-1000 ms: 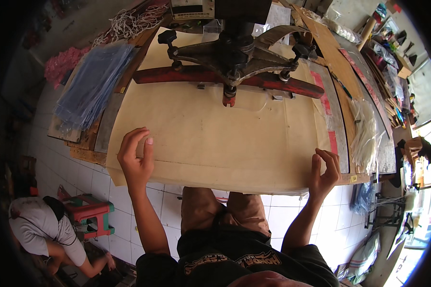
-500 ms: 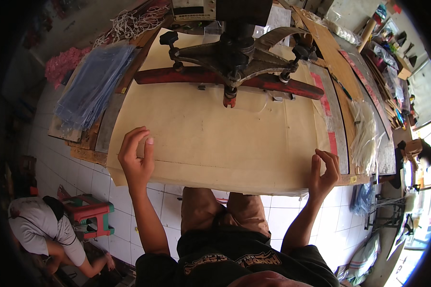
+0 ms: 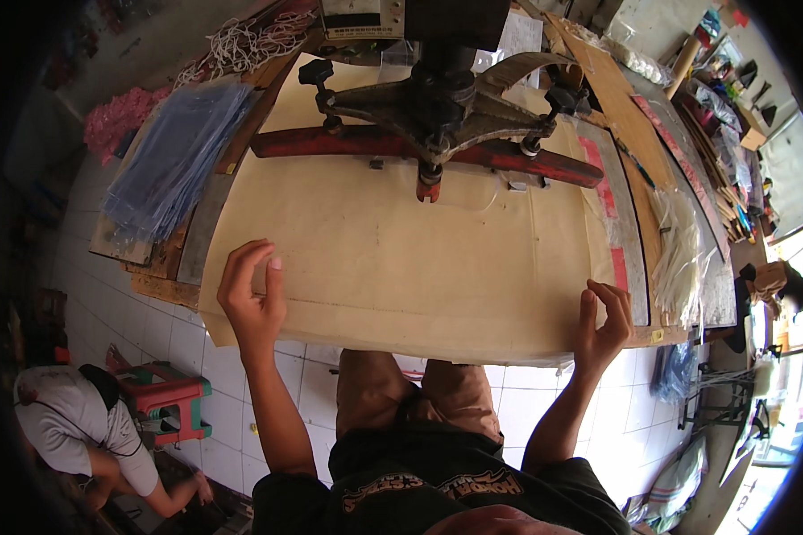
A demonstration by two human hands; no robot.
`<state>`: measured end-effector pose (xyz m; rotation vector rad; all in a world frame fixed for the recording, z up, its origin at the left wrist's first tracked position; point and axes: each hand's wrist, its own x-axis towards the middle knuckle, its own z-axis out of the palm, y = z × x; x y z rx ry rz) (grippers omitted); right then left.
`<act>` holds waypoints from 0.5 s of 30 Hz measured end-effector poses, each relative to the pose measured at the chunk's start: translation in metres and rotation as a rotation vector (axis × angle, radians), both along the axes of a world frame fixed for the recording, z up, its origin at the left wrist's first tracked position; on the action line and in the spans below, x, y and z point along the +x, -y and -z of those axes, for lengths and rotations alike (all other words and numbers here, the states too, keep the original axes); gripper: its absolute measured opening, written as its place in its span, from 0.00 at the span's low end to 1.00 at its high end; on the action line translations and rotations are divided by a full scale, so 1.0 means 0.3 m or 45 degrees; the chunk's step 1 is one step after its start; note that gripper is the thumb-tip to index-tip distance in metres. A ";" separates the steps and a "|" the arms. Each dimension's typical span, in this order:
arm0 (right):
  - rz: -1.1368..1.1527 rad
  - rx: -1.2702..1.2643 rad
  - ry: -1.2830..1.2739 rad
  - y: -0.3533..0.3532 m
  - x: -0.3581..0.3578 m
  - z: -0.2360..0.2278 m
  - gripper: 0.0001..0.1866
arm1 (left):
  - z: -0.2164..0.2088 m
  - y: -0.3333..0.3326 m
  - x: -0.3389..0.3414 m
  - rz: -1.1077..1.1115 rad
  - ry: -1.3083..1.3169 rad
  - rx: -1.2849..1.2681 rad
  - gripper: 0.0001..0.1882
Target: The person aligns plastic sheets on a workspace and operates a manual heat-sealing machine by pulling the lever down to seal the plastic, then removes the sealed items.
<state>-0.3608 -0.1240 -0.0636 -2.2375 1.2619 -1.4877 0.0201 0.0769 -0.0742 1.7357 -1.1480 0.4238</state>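
My left hand is over the left front part of a tan sheet that covers the work table. Its fingers are curved, the thumb stands apart from them, and nothing shows between. At the sheet's right front edge is my right hand, fingers bent and thumb apart, with nothing visible in it. Whether either hand touches the sheet I cannot tell. Beyond both hands, a press head with a long red bar stands over the sheet. A clear plastic piece lies partly under the bar.
Bluish clear plastic sheets are stacked at the left, near white cords and a pink bundle. At the right lie white strips and a pen. Another person bends down beside a red-and-green stool at lower left.
Both hands have stayed almost in place, my left one shifting very slightly. The press and the sheet look the same.
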 end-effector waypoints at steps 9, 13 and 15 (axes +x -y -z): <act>0.007 -0.009 0.022 0.000 0.002 0.002 0.05 | -0.004 -0.001 -0.008 0.008 -0.053 0.038 0.07; 0.005 -0.005 0.014 -0.001 0.002 0.000 0.05 | -0.003 -0.002 -0.008 0.012 -0.063 0.044 0.07; 0.001 -0.005 0.018 0.000 0.001 0.002 0.05 | -0.002 -0.003 -0.006 0.011 -0.059 0.042 0.07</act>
